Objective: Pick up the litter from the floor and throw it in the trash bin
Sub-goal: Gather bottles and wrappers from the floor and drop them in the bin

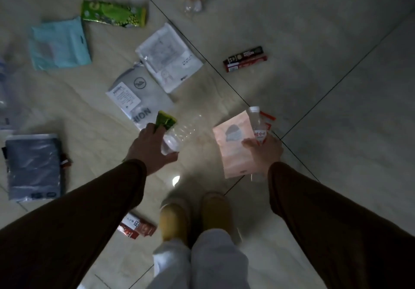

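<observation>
On grey mailer point(143, 100) (floor): "HION".

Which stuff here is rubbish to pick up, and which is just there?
Rubbish for the bin:
held in left hand: green wrapper, clear bottle
held in right hand: pink packet, labelled bottle
on the floor: green snack bag, blue bag, white mailer, dark stick packet

Just there:
yellow slippers
floor tiles

The grey mailer bag point(143, 95) reads "HION", its leading letters hidden.
</observation>
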The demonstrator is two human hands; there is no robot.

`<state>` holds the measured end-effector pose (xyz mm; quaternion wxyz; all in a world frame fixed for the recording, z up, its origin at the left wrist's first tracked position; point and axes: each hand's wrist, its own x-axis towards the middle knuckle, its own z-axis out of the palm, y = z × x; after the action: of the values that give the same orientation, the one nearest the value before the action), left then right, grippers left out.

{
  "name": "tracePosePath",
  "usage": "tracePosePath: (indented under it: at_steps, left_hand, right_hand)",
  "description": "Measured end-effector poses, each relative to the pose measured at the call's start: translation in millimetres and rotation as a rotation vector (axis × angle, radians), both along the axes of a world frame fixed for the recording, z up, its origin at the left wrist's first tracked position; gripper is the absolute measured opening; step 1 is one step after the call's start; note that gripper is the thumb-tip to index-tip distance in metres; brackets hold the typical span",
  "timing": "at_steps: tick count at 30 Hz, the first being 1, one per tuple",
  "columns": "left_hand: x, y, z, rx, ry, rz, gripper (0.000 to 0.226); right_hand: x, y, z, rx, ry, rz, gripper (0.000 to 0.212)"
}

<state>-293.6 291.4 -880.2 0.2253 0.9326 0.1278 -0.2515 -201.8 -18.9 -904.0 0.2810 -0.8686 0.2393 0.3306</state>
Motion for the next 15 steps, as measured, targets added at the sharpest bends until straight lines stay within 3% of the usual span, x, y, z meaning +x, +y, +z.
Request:
tracePosePath:
  at_steps: [5,8,11,15]
  left_hand:
    - [31,-31,-27,-0.135,-0.046,0.045,0.069]
    - [33,-37,-42,-0.196,-0.053,0.07,0.077]
    - [30,-40,-50,-0.201,-0.045,0.117,0.071]
    - [33,-46,-39,-0.218,-0.009,0.224,0.072]
  right_hand:
    - [24,-4,-44,0.017,-0.019,-0.081,0.08]
    - [23,6,-66,0.002,-0.091,-0.115,0.077]
    - [15,15,-76,0.037,-0.156,-0.193,0.073]
    - [10,17,-57,0.163,-0.102,-0.265,0.062]
